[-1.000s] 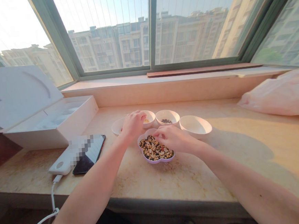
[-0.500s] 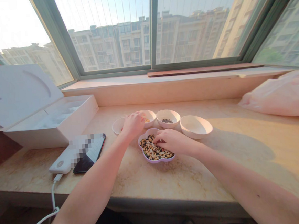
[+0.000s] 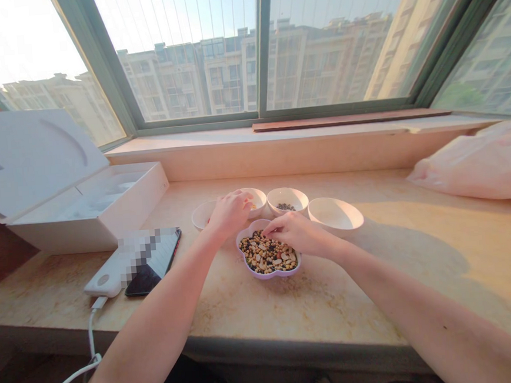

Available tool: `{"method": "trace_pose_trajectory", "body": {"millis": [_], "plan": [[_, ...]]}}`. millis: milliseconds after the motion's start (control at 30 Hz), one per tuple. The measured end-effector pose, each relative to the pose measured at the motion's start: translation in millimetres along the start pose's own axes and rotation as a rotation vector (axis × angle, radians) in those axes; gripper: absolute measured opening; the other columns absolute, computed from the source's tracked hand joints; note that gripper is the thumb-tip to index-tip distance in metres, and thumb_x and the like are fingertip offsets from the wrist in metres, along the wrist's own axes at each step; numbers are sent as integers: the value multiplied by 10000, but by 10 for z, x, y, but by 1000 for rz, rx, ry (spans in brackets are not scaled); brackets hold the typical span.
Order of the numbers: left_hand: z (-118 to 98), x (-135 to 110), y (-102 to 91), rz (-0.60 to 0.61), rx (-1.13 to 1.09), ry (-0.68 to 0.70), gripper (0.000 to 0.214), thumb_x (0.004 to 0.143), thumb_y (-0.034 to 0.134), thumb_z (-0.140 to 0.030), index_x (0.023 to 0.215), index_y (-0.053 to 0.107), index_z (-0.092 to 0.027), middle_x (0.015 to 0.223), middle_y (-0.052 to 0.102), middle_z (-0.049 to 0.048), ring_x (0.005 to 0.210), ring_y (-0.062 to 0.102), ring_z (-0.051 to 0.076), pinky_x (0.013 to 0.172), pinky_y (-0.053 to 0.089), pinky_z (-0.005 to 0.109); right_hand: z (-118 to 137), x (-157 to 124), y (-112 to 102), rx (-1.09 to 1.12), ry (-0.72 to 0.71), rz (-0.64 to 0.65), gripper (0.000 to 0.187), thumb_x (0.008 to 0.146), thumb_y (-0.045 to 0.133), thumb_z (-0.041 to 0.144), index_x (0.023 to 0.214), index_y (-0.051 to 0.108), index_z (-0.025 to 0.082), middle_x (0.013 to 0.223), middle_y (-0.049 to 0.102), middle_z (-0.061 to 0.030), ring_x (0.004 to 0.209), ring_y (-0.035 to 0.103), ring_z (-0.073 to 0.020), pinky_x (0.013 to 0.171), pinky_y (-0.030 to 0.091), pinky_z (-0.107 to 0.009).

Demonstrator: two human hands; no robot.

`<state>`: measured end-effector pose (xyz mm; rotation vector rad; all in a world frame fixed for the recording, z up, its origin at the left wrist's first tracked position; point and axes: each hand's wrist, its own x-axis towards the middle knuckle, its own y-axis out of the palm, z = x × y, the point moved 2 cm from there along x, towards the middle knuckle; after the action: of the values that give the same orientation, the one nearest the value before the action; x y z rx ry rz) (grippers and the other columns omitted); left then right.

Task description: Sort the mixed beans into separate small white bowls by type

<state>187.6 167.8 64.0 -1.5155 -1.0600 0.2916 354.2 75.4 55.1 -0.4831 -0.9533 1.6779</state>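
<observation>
Left hand was at a white bowl; right hand was over beans in a purple bowl on the tabletop.

Counter: stone-look surface, marbled, smooth, with a low sheen. Lilac bowl: appears moulded plastic, smooth. Contents, beans and nuts: dry-looking, with smooth skins. White bowls: smooth, with a light gloss; ceramic or plastic cannot be determined. Phone: black, glass-like face, highly reflective. Power bank: white plastic in appearance, smooth. Cable: smooth white plastic sheath. Box: white card, matt, smooth. Bag: thin translucent plastic film, creased. Window frame: appears to be coated metal, dull green-grey, around clear glass. Strip on the sill: reddish-brown, wood-like.
</observation>
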Motion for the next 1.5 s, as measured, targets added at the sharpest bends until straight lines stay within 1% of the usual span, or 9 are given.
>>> {"method": "trace_pose_trajectory", "body": {"millis": [100,333,500,700,933,1033,1167,1300,1500], "plan": [[-34,-7,5,3,-81,58,298,971,447,-244,1048,729,-186,1173,715,83,1046,646,224,915,474,339,-23,-13,-40,160,45,-63,208,877,638,287,937,825,219,968,777,-76,887,698,-233,811,553,-347],[-252,-49,-40,182,-383,143,397,991,414,-325,763,691,-156,750,676,21,751,594,155,689,428,274,-53,25,-113,448,204,-235,264,751,736,380,865,787,148,721,706,-51,597,577,-151,573,477,-291],[-300,-81,-3,239,-579,131,377,988,454,-359,883,733,-128,830,728,57,769,625,156,700,462,276,-6,35,-151,526,225,-321,362,665,809,500,757,707,165,678,680,-37,562,538,-139,525,446,-284],[-245,-56,106,221,-718,183,256,941,549,-278,992,760,-142,970,773,79,888,690,179,819,522,304,-23,40,-164,610,293,-377,486,588,878,496,854,607,192,640,677,-20,552,571,-150,522,476,-290],[-187,-28,55,72,-447,103,253,944,531,-261,911,766,-173,877,758,44,841,670,174,779,490,284,-47,26,-103,471,257,-327,258,817,687,269,1051,621,185,796,731,-57,673,672,-191,578,534,-305],[-135,-22,11,-29,-214,52,292,954,476,-228,874,752,-174,947,760,67,867,660,193,792,468,300,41,-6,-35,158,101,-159,175,839,604,167,976,710,193,915,762,-73,810,697,-215,698,544,-322],[-61,-5,-11,-87,-52,-49,315,967,454,-254,864,744,-188,948,759,82,856,662,213,767,453,301,171,-49,79,-142,-158,74,269,880,533,139,991,767,211,1118,749,-66,936,689,-239,839,515,-362],[-15,24,-6,-89,51,-101,325,973,448,-261,845,739,-193,935,755,86,845,667,218,770,450,301,168,-53,132,-213,-152,172,254,929,535,203,981,784,214,1140,737,-69,903,688,-231,840,500,-356],[30,48,0,-15,142,-119,356,992,400,-246,892,735,-179,976,749,104,891,673,233,795,459,317,142,-48,135,-123,-93,165,188,902,588,194,911,775,214,1065,754,-56,886,682,-216,809,495,-330]]}}
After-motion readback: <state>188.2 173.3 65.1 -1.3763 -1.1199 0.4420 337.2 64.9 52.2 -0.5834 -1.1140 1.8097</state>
